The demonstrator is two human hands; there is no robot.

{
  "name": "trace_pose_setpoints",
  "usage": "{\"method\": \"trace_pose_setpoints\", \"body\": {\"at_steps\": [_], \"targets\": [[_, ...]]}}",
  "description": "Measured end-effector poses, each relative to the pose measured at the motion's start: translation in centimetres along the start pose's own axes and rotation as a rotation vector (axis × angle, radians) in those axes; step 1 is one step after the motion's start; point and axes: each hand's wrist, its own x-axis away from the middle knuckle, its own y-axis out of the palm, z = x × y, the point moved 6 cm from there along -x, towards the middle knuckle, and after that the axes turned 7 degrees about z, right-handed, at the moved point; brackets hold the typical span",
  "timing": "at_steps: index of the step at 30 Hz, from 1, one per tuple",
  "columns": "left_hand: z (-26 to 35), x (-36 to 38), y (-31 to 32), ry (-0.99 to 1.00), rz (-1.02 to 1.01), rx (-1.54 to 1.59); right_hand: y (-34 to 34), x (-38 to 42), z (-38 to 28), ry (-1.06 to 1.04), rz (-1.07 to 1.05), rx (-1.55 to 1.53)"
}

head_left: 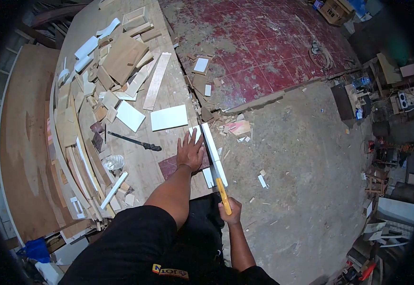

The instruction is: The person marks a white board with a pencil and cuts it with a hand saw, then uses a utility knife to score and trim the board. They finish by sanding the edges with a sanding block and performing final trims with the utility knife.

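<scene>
My right hand (233,212) is closed around the yellow handle of a handsaw (223,195). The saw's thin blade points away from me, along a white board (210,142) at the table's edge. On the near side of that edge, my left hand (191,153) lies flat with its fingers spread, pressing on the work. Beneath and beside its palm is a reddish-brown flat piece (169,166). Part of the white board and most of the blade are hidden or too thin to make out. A white panel (169,118) rests just beyond my left fingers.
The wooden worktable (143,187) carries a heap of wood offcuts (121,59), a black-handled tool (136,141) and a clear plastic bundle (114,162). Scraps lie on the concrete floor (302,156). Red tiles (264,52) form a raised step. A curved wood panel (26,142) stands left.
</scene>
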Motion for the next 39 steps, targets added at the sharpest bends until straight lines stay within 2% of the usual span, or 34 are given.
{"method": "trace_pose_setpoints", "body": {"at_steps": [22, 25, 30, 39], "targets": [[-0.1, -0.1, 0.2, 0.007, 0.015, 0.008, 1.4, -3.1, -0.1, 0.027, -0.042, -0.017], [-0.1, 0.0, 0.1, 0.002, 0.006, 0.022, 1.6, -3.4, -0.1, -0.018, -0.017, -0.021], [-0.1, -0.1, 0.1, 0.005, 0.009, 0.013, 1.0, -2.6, 0.1, 0.05, -0.034, -0.034], [-0.2, -0.1, 0.2, 0.007, 0.01, 0.019, -1.3, -0.4, -1.3, 0.037, 0.0, -0.047]]}}
